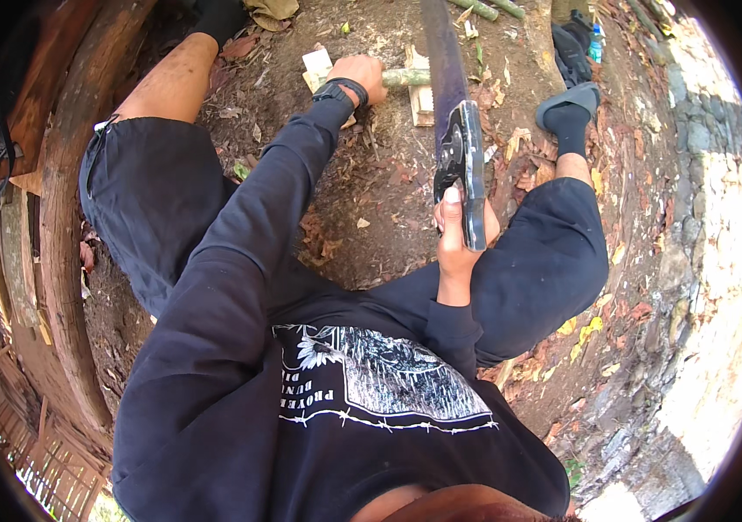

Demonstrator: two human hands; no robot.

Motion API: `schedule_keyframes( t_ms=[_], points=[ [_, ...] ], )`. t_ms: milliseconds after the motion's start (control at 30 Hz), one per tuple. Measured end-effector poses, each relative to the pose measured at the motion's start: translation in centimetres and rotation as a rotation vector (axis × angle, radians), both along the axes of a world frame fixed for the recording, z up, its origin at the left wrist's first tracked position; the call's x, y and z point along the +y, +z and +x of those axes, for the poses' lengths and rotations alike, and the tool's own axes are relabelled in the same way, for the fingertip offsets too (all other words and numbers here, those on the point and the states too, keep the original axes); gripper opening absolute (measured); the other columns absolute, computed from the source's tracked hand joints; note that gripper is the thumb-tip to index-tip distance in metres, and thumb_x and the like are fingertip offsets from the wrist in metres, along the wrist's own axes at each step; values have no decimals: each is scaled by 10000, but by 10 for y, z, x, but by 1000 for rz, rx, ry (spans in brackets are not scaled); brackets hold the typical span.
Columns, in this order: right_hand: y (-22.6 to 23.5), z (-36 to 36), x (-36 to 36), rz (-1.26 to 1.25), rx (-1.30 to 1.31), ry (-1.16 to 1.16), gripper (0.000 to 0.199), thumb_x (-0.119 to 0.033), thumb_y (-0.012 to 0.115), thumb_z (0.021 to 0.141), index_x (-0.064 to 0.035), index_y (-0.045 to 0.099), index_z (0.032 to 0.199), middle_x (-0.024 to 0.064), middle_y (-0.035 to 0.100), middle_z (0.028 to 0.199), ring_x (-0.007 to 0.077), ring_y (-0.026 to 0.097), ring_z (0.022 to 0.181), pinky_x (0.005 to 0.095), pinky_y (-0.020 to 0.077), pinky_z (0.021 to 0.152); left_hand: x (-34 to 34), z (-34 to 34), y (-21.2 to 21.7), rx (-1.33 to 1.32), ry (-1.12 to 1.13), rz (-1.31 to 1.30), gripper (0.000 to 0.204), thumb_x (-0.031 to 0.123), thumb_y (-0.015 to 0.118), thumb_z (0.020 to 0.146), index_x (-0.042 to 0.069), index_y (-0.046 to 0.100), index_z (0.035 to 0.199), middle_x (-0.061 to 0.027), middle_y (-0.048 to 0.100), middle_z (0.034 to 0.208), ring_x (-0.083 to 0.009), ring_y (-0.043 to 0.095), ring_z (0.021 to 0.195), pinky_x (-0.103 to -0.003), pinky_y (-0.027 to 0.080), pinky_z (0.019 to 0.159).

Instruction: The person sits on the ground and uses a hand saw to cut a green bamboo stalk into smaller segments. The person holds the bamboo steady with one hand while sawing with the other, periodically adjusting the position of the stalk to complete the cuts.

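A black printed sweatshirt [205,365] tops dark shorts [157,187].

open soil [384,196] mid-view, forearm [279,174] barring left, saw [473,157] barring right

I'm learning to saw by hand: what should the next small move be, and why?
Probably settle the saw gently on the green stick beside the wooden block: the left hand grips the stick, the right hand holds the saw, and its blade shows beside the stick's visible end, though contact is unclear.

Text: we see white capitals [307,391] | Place: black sweatshirt [214,348] chest, beside a printed picture [410,383] | Reading: upside down to us, partly fold-hidden
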State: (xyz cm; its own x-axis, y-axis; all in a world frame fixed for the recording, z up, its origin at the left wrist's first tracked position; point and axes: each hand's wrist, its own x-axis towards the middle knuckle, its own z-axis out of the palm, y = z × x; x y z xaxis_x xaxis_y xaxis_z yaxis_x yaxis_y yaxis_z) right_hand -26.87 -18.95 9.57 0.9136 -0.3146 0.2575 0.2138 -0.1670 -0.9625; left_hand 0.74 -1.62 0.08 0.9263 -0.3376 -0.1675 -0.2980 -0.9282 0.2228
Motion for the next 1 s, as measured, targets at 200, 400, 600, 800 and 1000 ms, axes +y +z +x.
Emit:
schedule_keyframes(
  t_ms=[200, 400, 600, 800, 1000],
  points=[
    [-2, -4, -14, 276, 25, -102, 167, -97, 677, 1073, 35, 614, 992, 36, 561, 706, 93, 504, 557, 267, 407, 513, 2, 12, 23, -123, 94, -69, 409, 387, 772, 853, 118, 831, 1155, -204, 807, 991, -386, 790, 924, -502, 638, 860],
    [5, -1, -17, 266, -34, -131, 111, -39, 612, 1095, 34, 575, 1020, 35, 505, 683, 96, 466, 524, 263, 378, 488, 6, -3, 1, -62, -21, 68, 328, 339, 756, 863, 98, 829, 1074, -226, 801, 994, -388, 793, 939, -499, 634, 870],
    [6, -7, -21, 231, -54, -94, 136, -56, 629, 1092, 35, 576, 1005, 40, 516, 685, 95, 461, 530, 268, 385, 491, 2, -1, 2, -47, -39, 17, 333, 318, 756, 840, 100, 833, 1079, -216, 803, 984, -383, 794, 928, -488, 640, 854],
    [-1, -13, -16, 202, 136, 5, 201, -132, 702, 1075, 33, 618, 996, 12, 536, 671, 86, 498, 537, 261, 402, 498, 2, -7, -7, -142, 11, 24, 299, 308, 746, 844, 155, 838, 1084, -186, 804, 907, -359, 799, 857, -470, 646, 807],
    [-20, -15, -1, 156, 201, 64, 190, -140, 718, 1070, 20, 645, 997, 5, 554, 684, 69, 498, 545, 251, 395, 495, -1, -18, -16, -251, 4, -34, 266, 271, 734, 843, 148, 819, 1064, -178, 794, 852, -351, 795, 798, -471, 643, 748]
  ],
)
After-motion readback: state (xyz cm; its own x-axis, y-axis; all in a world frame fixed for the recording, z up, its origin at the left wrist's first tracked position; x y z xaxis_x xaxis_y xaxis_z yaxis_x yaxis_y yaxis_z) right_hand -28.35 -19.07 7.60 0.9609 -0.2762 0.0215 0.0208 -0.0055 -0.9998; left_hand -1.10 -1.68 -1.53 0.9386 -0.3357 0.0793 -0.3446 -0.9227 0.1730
